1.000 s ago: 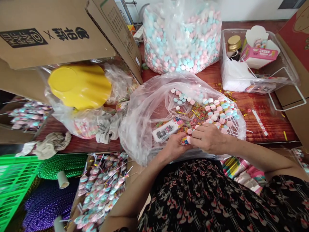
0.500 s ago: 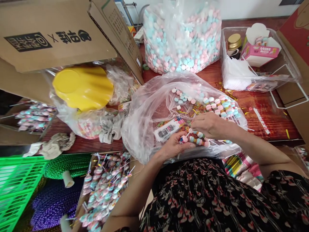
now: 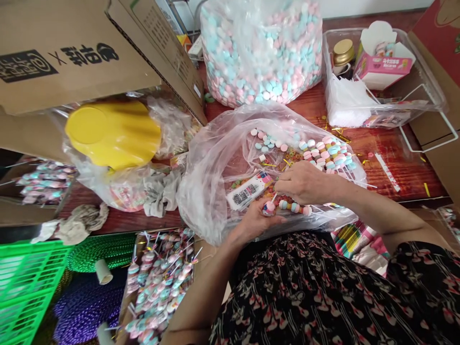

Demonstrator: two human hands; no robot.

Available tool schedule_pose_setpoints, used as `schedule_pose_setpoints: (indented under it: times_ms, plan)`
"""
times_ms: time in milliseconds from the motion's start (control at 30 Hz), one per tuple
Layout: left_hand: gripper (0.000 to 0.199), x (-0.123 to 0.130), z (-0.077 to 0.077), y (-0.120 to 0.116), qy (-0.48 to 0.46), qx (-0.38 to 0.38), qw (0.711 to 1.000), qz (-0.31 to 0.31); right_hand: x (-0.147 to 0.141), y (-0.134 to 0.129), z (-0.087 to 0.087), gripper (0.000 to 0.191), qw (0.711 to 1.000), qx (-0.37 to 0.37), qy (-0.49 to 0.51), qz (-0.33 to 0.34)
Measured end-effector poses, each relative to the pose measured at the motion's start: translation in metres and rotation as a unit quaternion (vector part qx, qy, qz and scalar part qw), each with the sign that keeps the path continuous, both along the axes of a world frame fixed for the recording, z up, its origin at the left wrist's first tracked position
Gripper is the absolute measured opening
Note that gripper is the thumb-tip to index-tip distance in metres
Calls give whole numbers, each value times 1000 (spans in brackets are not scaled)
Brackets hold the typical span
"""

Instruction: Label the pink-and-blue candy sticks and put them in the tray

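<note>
My left hand (image 3: 254, 221) is closed on a wrapped candy stick, whose round pink and white end (image 3: 269, 208) shows between the fingers. My right hand (image 3: 304, 183) is pinched at the white stick just above that end. Beside them lies a string of pink, blue and brown candies (image 3: 294, 207). A stack of printed white wrappers (image 3: 247, 191) rests left of the hands on a clear plastic sheet (image 3: 208, 158). Beyond my right hand is a pile of pink and blue candies (image 3: 332, 154), with small ring candies around it.
A big bag of pastel candies (image 3: 264, 62) stands behind the sheet. At the back right is a clear bin (image 3: 386, 108) with a pink box. A yellow bowl (image 3: 115, 132) sits left near cardboard boxes (image 3: 82, 43). Finished candy sticks (image 3: 161, 282) fill a box at lower left.
The view has shifted slightly. My right hand has moved a little left and up relative to the candy string, and my left hand has turned, showing the round end of the candy stick more fully.
</note>
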State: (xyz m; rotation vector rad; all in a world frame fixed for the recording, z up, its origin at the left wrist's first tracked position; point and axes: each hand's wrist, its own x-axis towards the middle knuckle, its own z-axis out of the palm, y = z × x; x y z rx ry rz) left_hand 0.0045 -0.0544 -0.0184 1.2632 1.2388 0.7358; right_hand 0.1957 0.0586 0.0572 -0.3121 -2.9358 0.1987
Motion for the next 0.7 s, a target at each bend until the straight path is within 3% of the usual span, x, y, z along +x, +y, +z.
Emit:
schedule_pose_setpoints:
  times_ms: [233,400,600,700]
  plan:
    - [39,-9,10,4,49,-87,972,-211,2,1,1,18,996,42,46,58]
    - [40,-12,19,13,38,-104,948,-298,7,3,7,21,996,26,65,62]
    - [43,-9,20,11,-58,-187,955,-225,10,-1,2,23,997,-15,57,52]
    - [43,-6,17,11,-71,-195,957,-203,6,-8,-2,22,996,-9,63,63]
